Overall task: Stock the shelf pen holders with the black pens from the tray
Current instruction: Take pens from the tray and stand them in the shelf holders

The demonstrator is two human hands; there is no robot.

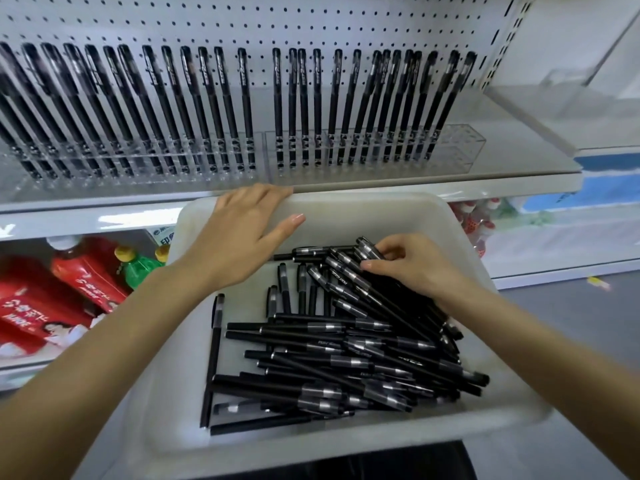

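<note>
Head view: at the near left, on a lower shelf, red juice bottles [79, 271] are seen, apart from the task. The left hand [242, 233] is laid flat on the far left rim of the white tray [398, 206], fingers straight and holding nothing, so the tray is judged to be steadied. Within the tray the loose black pens [329, 362] are heaped, mostly toward its right side. At the far right of the heap the right hand [415, 268] is curled round a few pens, with the thumb pressed against one barrel; the pick-up step is judged to be in hand. On the shelf [519, 126] beyond, the clear pen holders [194, 164] are filled with upright pens across the left and middle, while empty holes [457, 143] are left at the right end. Next, the gripped pens would need to be lifted clear, turned upright and lowered singly into those holes.
</note>
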